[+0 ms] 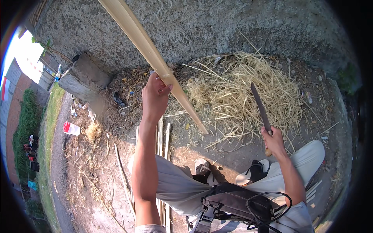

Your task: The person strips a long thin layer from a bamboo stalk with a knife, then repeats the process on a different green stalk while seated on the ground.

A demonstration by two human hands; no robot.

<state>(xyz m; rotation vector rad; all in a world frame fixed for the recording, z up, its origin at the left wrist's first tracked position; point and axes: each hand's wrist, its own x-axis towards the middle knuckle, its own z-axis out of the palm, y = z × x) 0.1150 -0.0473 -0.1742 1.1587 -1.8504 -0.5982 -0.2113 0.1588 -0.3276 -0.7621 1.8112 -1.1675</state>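
Observation:
My left hand (154,97) is closed round a long split bamboo slat (145,44), pale and smooth. The slat slants from the top of the view down to the right, its lower end close to the ground ahead of my feet. In my right hand (275,140) is a long knife (260,105) with a dark narrow blade and a wooden handle, held tip up and away from the slat. Behind the blade lies a big heap of thin bamboo shavings (241,97).
A rough grey wall (217,23) rises at the back, with a concrete block (87,73) at left. Several bamboo strips (167,143) lie by my left leg. A red-lidded container (72,128) is on the ground far left. My sandalled feet (254,173) are below; a black bag (237,202) is at my waist.

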